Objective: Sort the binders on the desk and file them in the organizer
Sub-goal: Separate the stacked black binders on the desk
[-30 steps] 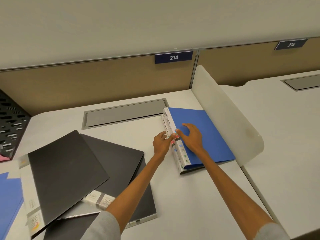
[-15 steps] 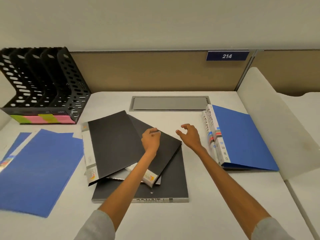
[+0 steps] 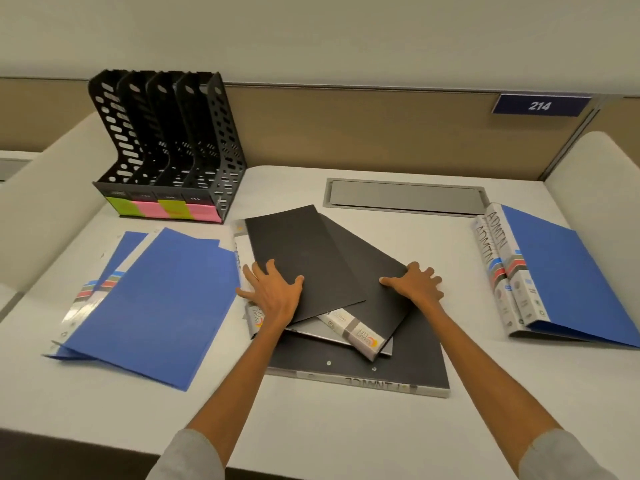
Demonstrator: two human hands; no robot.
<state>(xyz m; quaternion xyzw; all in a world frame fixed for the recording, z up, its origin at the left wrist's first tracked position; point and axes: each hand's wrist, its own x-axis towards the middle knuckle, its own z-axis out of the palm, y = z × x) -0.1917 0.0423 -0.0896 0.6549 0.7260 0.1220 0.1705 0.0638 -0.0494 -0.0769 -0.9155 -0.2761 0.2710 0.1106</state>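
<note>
Black binders [image 3: 304, 265] piled askew at mid-counter [image 3: 346, 427]. Left hand [image 3: 273, 292] flat on the topmost, fingers spread; right hand [image 3: 415, 284] well apart, curled over the right edge of the one beneath. Blue binders [image 3: 156, 299] fanned out just left, ADMIN binders [image 3: 561, 271] lying at right. Organizer [image 3: 166, 143] upright at back left.

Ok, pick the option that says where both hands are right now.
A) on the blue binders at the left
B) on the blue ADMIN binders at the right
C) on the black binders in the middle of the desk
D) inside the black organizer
C: the left hand lies spread on the top black binder, and the right hand has its thumb on the edge of the second black binder beneath it.
</note>
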